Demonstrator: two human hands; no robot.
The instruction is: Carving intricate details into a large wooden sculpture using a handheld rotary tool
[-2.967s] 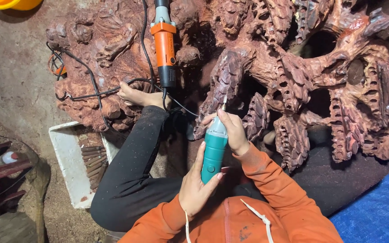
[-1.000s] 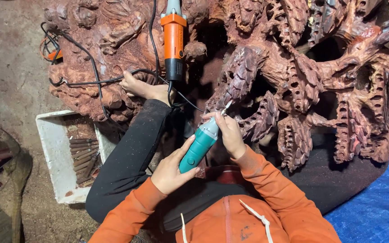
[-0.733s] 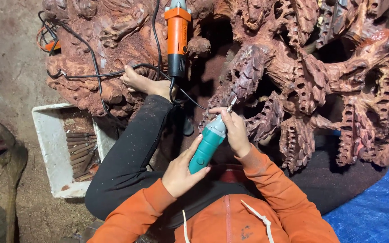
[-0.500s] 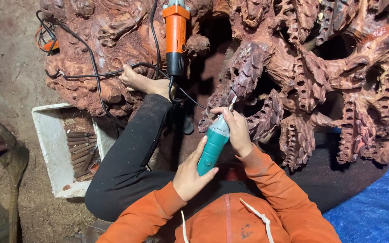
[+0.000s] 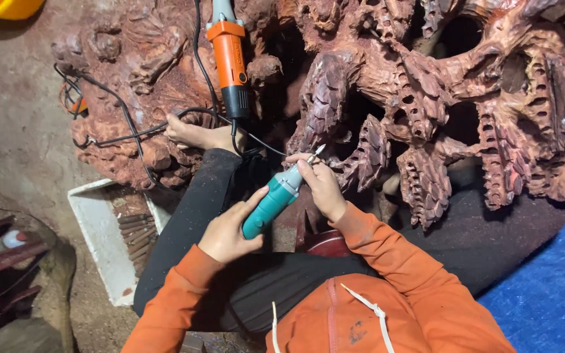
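In the head view we hold a teal rotary carving tool (image 5: 271, 204) in both hands, and we take the carved red wood sculpture (image 5: 426, 111) as our landmark. The tool's long axis runs on a slant, its butt low toward our lap and its thin metal bit (image 5: 317, 152) pointing up at the scaled lobe on the sculpture's near lower edge. Our left hand (image 5: 227, 232) is clenched around the butt end, farther from the sculpture; our right hand (image 5: 322, 188) pinches the nose just behind the bit, so it is the nearer grip. The bit looks just beside the wood, though we cannot tell if it touches. An orange power tool (image 5: 230, 59) lies on the sculpture's left part, above our bare foot (image 5: 201, 135); a white tray (image 5: 106, 235) sits below that side.
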